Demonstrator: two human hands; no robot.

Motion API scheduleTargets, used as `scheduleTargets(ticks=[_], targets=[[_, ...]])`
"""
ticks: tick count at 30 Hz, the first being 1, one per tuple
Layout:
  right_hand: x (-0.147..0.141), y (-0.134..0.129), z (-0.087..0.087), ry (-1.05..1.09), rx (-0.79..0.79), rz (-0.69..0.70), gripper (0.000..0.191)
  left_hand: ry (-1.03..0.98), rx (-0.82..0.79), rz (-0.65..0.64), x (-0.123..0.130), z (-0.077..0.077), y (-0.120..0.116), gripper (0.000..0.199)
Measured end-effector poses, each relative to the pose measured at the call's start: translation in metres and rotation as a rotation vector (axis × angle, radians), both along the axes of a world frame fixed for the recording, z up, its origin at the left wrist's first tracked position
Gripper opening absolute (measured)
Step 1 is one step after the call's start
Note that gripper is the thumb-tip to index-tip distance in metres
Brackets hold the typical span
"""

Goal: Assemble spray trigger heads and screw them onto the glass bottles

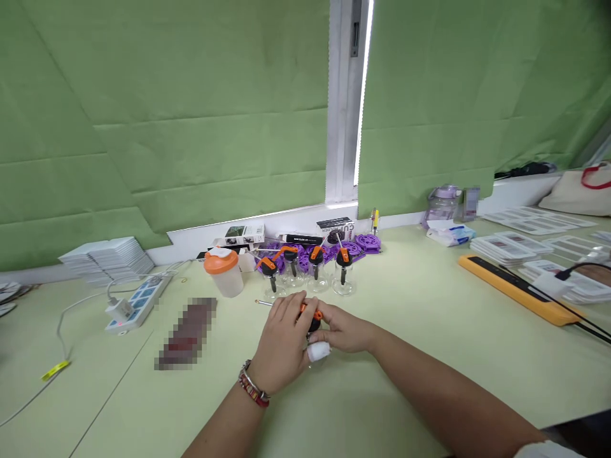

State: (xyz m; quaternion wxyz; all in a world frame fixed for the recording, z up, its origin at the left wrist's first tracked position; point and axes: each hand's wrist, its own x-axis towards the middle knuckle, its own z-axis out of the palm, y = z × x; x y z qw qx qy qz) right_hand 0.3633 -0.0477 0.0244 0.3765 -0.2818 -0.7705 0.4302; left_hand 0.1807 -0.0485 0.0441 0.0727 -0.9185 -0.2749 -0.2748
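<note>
Both hands close around a small glass bottle with a black and orange top (314,323), standing near the middle of the table. My left hand (284,346) covers it from the left; a white wrap (318,351) is on its thumb. From the right, my right hand (347,327) grips the top with its fingers. Most of the bottle is hidden behind the hands. A thin metal rod (264,303) pokes out beyond my left fingers; whether it belongs to the bottle I cannot tell. Just behind stand several similar glass bottles (344,280) with black and orange tops.
Purple plastic parts (368,243) and small boxes (245,234) lie behind the bottles. An orange-lidded cup (226,277) stands left of them. Farther left are a white power strip (143,302) and stacked white cards (107,257). An orange power strip (515,289) lies at right.
</note>
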Motion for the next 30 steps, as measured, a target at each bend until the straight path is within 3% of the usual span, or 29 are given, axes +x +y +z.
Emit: scheduleTargets(ticks=[4,8,11,14,18,22,25,27,30], targets=[[0.008,0.003,-0.007,0.048,-0.066,0.068,0.057,0.076,-0.111,0.025,-0.001,-0.002,0.005,0.059],[0.024,0.005,-0.018,-0.082,-0.145,0.144,0.081,0.091,-0.149,0.058,-0.004,0.002,0.003,0.052],[0.027,0.004,-0.035,-0.354,-0.125,-0.017,0.091,0.059,-0.162,0.087,-0.005,0.003,0.004,0.046],[0.021,0.003,-0.048,-0.417,-0.078,-0.202,0.077,0.013,-0.185,0.101,-0.007,0.002,0.006,0.042],[0.020,0.004,-0.048,-0.280,-0.140,-0.207,0.070,-0.142,-0.345,0.137,-0.016,-0.002,0.014,0.041],[0.030,0.010,-0.043,0.098,-0.229,-0.184,0.070,-0.450,-0.669,0.149,-0.022,-0.005,0.024,0.038],[0.033,0.015,-0.039,0.370,-0.247,-0.197,0.064,-0.645,-0.928,0.073,-0.022,-0.007,0.027,0.039],[0.034,0.015,-0.036,0.433,-0.207,-0.224,0.061,-0.751,-1.082,-0.003,-0.020,-0.010,0.028,0.042],[0.036,0.011,-0.029,0.345,-0.049,-0.269,0.064,-0.895,-1.214,-0.071,-0.016,-0.018,0.030,0.042]])
